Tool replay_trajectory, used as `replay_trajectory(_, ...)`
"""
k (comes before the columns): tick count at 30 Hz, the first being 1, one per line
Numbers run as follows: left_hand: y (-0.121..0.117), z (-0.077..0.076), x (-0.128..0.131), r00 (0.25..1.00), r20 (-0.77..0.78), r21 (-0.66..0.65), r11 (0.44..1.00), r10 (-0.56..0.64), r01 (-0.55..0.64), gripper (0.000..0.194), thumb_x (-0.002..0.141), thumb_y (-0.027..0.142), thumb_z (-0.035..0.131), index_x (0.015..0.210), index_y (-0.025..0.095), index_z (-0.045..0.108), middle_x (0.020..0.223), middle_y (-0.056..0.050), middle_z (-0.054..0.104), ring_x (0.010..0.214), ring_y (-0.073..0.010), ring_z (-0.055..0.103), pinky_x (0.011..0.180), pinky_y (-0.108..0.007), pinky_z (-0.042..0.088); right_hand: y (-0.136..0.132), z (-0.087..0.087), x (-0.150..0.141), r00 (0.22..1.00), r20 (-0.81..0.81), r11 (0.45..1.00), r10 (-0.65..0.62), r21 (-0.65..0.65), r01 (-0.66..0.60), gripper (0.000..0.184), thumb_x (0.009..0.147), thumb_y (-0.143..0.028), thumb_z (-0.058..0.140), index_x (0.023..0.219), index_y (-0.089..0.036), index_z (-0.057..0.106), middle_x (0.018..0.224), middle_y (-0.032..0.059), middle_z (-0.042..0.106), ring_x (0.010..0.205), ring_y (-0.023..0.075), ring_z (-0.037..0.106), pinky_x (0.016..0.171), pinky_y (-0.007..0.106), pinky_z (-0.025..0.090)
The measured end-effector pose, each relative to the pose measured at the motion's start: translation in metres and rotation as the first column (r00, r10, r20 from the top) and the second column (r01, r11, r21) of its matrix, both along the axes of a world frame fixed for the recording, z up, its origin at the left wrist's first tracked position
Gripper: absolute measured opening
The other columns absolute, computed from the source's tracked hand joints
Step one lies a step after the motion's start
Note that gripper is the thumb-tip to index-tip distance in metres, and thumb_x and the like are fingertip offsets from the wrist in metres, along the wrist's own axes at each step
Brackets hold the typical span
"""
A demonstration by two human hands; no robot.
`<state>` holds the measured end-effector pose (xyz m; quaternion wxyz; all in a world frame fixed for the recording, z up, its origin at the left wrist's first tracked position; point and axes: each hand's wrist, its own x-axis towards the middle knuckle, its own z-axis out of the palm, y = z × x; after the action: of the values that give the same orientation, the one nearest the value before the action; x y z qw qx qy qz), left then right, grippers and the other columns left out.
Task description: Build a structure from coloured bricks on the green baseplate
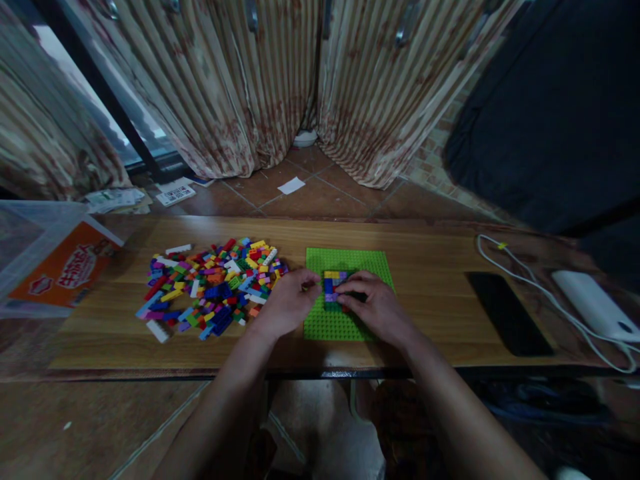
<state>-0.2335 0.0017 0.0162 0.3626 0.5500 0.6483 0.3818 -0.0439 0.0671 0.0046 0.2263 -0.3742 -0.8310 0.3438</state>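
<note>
Bricks form 1 small build (329,287) on the green baseplate (320,327), near the bench's (430,267) middle, with yellow at its far edge, blue on the left and green on the near side. The right hand (377,307) has fingers bent and slightly parted, its tips at the build's right side; whether they grip a brick I cannot tell. The left hand (289,303) is curled, thumb and forefinger close together over the baseplate's left edge; anything pinched there is hidden.

For a good fit, I'd line each brick up squarely with the studs, steady the build from 1 side and press straight down.

Counted: 2 hands, 1 baseplate, 1 build, 1 loose pile (215,291) to the left with too many bricks to count, 1 clear box (30,213) at far left, and on the right 1 black slab (507,313), 1 white device (597,307) and white cable (540,276).
</note>
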Motion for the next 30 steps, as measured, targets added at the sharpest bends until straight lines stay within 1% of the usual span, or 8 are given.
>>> replay_trajectory(4, 0.001, 0.001, 0.001, 1.000, -0.017, -0.021, 1.000, -0.015, 0.015, 0.015, 0.083, 0.021, 0.053, 0.084, 0.017, 0.067, 0.076, -0.002, 0.068, 0.074, -0.0170, 0.062, 0.068, -0.026, 0.047, -0.002, 0.000, 0.000, 1.000, 0.026, 1.000, 0.004, 0.024, -0.004, 0.012, 0.082, -0.026, 0.071, 0.094, -0.027, 0.075, 0.098, 0.0046, 0.064, 0.094, 0.0212, 0.059, 0.088, 0.040, 0.044)
replay_trajectory(8, 0.000, 0.002, 0.002, 1.000, -0.010, -0.034, 0.999, -0.022, 0.022, 0.015, 0.083, 0.020, 0.053, 0.086, 0.016, 0.067, 0.080, -0.003, 0.069, 0.077, -0.0179, 0.063, 0.071, -0.027, 0.048, -0.003, 0.001, -0.001, 0.998, 0.057, 0.999, 0.003, 0.052, -0.006, 0.013, 0.082, -0.022, 0.071, 0.094, -0.026, 0.075, 0.098, 0.0044, 0.064, 0.095, 0.0215, 0.058, 0.088, 0.040, 0.044)
replay_trajectory(11, -0.001, 0.003, 0.002, 0.999, -0.019, -0.032, 0.999, -0.028, 0.028, 0.015, 0.083, 0.020, 0.053, 0.085, 0.017, 0.068, 0.082, -0.003, 0.070, 0.080, -0.0184, 0.063, 0.073, -0.028, 0.048, -0.005, 0.001, -0.004, 0.994, 0.108, 0.991, 0.010, 0.129, -0.024, 0.011, 0.085, -0.021, 0.068, 0.093, -0.025, 0.073, 0.099, 0.0053, 0.065, 0.098, 0.0233, 0.057, 0.089, 0.041, 0.043)
replay_trajectory(15, -0.001, 0.004, 0.002, 0.999, -0.023, -0.041, 0.998, -0.043, 0.042, 0.016, 0.084, 0.019, 0.052, 0.086, 0.016, 0.068, 0.084, -0.004, 0.070, 0.082, -0.0190, 0.064, 0.075, -0.028, 0.049, -0.008, 0.003, -0.007, 0.977, 0.208, 0.967, 0.037, 0.239, -0.088, 0.010, 0.089, -0.024, 0.062, 0.094, -0.022, 0.070, 0.100, 0.0070, 0.066, 0.098, 0.0251, 0.055, 0.089, 0.042, 0.042)
replay_trajectory(19, -0.002, 0.003, 0.002, 0.999, -0.021, -0.052, 0.997, -0.050, 0.049, 0.018, 0.084, 0.018, 0.052, 0.091, 0.015, 0.069, 0.088, -0.005, 0.071, 0.084, -0.0187, 0.064, 0.077, -0.029, 0.049, -0.010, 0.004, -0.009, 0.956, 0.292, 0.941, 0.039, 0.311, -0.133, 0.012, 0.092, -0.022, 0.057, 0.096, -0.020, 0.068, 0.101, 0.0082, 0.066, 0.097, 0.0254, 0.055, 0.089, 0.041, 0.042)
replay_trajectory(24, -0.004, 0.003, 0.004, 0.996, -0.065, -0.064, 0.997, -0.054, 0.050, 0.019, 0.084, 0.017, 0.052, 0.093, 0.015, 0.068, 0.088, -0.004, 0.072, 0.085, -0.0187, 0.065, 0.081, -0.030, 0.050, -0.013, 0.007, -0.011, 0.924, 0.381, 0.925, 0.015, 0.345, -0.157, 0.012, 0.092, -0.020, 0.056, 0.096, -0.018, 0.068, 0.099, 0.0080, 0.065, 0.095, 0.0253, 0.055, 0.089, 0.039, 0.043)
replay_trajectory(30, -0.004, 0.007, 0.008, 0.990, -0.092, -0.074, 0.992, -0.104, 0.098, 0.017, 0.084, 0.015, 0.053, 0.093, 0.015, 0.068, 0.094, -0.005, 0.073, 0.089, -0.0184, 0.066, 0.086, -0.030, 0.050, -0.015, 0.011, -0.013, 0.889, 0.457, 0.910, 0.019, 0.361, -0.205, 0.012, 0.092, -0.018, 0.056, 0.094, -0.016, 0.067, 0.094, 0.0091, 0.064, 0.091, 0.0251, 0.056, 0.085, 0.038, 0.045)
